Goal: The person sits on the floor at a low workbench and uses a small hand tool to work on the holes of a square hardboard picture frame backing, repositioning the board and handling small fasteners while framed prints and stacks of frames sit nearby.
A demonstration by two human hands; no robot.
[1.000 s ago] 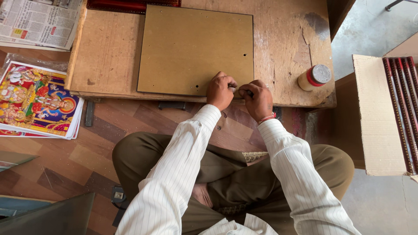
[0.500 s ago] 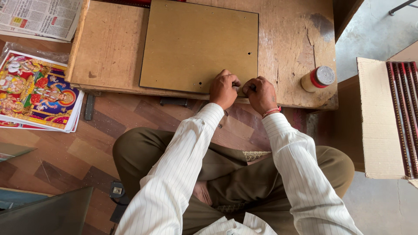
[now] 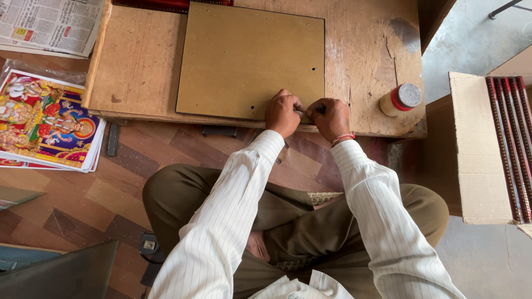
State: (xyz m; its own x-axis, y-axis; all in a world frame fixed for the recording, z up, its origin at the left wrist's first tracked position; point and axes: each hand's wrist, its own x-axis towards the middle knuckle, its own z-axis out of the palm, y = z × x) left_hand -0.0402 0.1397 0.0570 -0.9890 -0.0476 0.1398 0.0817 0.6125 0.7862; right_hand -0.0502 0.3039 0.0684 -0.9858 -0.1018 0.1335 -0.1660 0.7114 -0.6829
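Since a second ago your two hands have kept their place at the near edge of the brown board (image 3: 249, 61); only the view has slid a little, so the newspaper and the red-capped jar sit slightly differently in it.

Your left hand (image 3: 282, 113) is curled into a loose fist, knuckles up, resting on the board's near right corner. Your right hand (image 3: 331, 118) is curled too, just beside it at 3 o'clock, with the fingertips of both meeting over something small at the board's edge; what they pinch is too small to tell.

The board lies flat on the worn wooden tabletop (image 3: 366, 61), its near edge almost flush with the tabletop's near edge. You sit cross-legged on a patterned wood floor (image 3: 83, 199).

From left to right: a folded newspaper (image 3: 47, 25) at 10 o'clock, a stack of bright printed pictures (image 3: 44, 119) at 9 o'clock on the floor, then the board, then the small jar with a red band and pale lid (image 3: 402, 99) at 3 o'clock of your right hand, near the tabletop's right corner. Further right stands an open cardboard box (image 3: 476, 149) holding long red strips (image 3: 512, 144).

Bare tabletop lies on either side of the board, wider on the left; the jar is well apart from your hands.
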